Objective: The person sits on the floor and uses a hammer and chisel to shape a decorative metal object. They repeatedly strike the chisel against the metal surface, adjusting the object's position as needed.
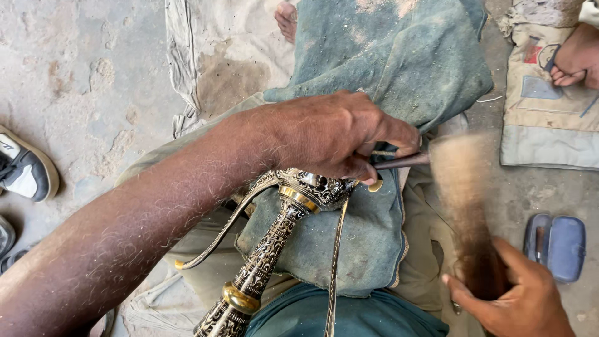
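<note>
My left hand [337, 134] reaches in from the lower left and is closed over the top of an ornate engraved metal piece [274, 243]. The piece is dark with brass rings and thin curved arms. It lies on a dusty blue-green cloth [349, 243] spread over my lap. A thin dark rod [405, 161] sticks out to the right from under the fingers. At the lower right, my right hand [521, 296] grips a brush [465, 187] with tan bristles. The brush is motion-blurred and stands just right of the metal piece.
A blue case [555, 244] lies on the concrete floor at the right. Another person's hand [577, 56] rests on a pale sack at the top right, and a bare foot [287, 19] shows at the top. A shoe [25, 170] sits at the left edge.
</note>
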Motion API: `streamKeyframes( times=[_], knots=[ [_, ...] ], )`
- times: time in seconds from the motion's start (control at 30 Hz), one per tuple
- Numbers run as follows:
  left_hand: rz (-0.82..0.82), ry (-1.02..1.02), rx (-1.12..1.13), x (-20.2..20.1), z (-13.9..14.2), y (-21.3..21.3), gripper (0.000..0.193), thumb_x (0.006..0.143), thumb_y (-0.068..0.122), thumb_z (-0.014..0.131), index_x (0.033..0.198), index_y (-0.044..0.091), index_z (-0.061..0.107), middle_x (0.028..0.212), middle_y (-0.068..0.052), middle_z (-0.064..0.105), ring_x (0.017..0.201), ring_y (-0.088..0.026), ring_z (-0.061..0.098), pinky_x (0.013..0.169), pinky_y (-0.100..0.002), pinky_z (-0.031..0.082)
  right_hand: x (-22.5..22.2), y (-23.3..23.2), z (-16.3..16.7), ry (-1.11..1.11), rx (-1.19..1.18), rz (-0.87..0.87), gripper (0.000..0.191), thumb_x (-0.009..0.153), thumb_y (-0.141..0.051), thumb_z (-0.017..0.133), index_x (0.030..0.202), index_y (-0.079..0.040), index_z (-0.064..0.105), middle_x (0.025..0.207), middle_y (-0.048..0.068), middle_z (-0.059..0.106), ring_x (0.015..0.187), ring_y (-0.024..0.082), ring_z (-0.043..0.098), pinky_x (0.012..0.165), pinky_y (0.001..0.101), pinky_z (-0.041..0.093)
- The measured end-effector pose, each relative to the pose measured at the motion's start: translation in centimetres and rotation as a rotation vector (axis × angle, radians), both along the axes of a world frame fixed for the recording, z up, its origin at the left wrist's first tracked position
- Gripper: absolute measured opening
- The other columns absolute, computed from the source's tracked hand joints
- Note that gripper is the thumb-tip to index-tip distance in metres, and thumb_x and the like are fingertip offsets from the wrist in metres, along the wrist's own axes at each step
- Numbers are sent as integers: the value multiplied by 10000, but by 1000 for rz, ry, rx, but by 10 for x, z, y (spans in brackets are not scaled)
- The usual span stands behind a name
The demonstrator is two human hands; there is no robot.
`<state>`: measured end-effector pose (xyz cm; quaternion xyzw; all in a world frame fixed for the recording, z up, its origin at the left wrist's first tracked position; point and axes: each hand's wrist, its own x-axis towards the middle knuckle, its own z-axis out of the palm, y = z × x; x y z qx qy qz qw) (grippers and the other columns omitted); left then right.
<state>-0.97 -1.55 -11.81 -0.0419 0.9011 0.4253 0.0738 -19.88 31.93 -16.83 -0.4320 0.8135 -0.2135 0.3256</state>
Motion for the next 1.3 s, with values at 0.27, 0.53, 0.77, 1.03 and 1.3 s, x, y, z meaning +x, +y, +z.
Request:
streamKeyframes(
  times=[0.27,0.53,0.77,1.03,1.3],
  knots=[
    [-52,104,-35,-2,-14,0,575,788,287,831,1316,190,625,824,-24,788,821,-139,759,732,-395,591,4,19,-9,-91,-82,-231,408,703,89,841,1071,65,666,852,159,703,767,221,761,711,364,648],
    [22,225,-81,9,-12,11,525,852,191,767,1355,166,619,1181,-38,738,843,-93,797,701,-275,618,16,11,-14,-75,-74,-178,507,673,22,855,1142,71,666,856,138,756,738,208,733,684,347,622],
    [236,450,-143,65,-2,50,361,901,155,755,1239,131,629,1032,-74,740,887,-276,748,759,-422,616,25,24,-25,-397,-177,-344,452,788,81,769,1205,71,596,952,173,704,852,220,700,757,371,574],
    [286,394,-203,81,-7,63,384,951,199,695,1314,176,570,1017,-115,690,918,-363,715,736,-496,575,18,9,29,-250,-355,-155,379,774,86,741,1107,6,580,956,100,686,948,174,713,833,365,612],
    [300,437,-157,88,-10,64,352,1015,233,654,1346,183,547,1070,-114,676,886,-334,731,718,-472,586,2,18,22,281,-284,-317,167,1044,98,727,1027,19,581,912,104,658,757,126,650,730,295,534]
  ],
)
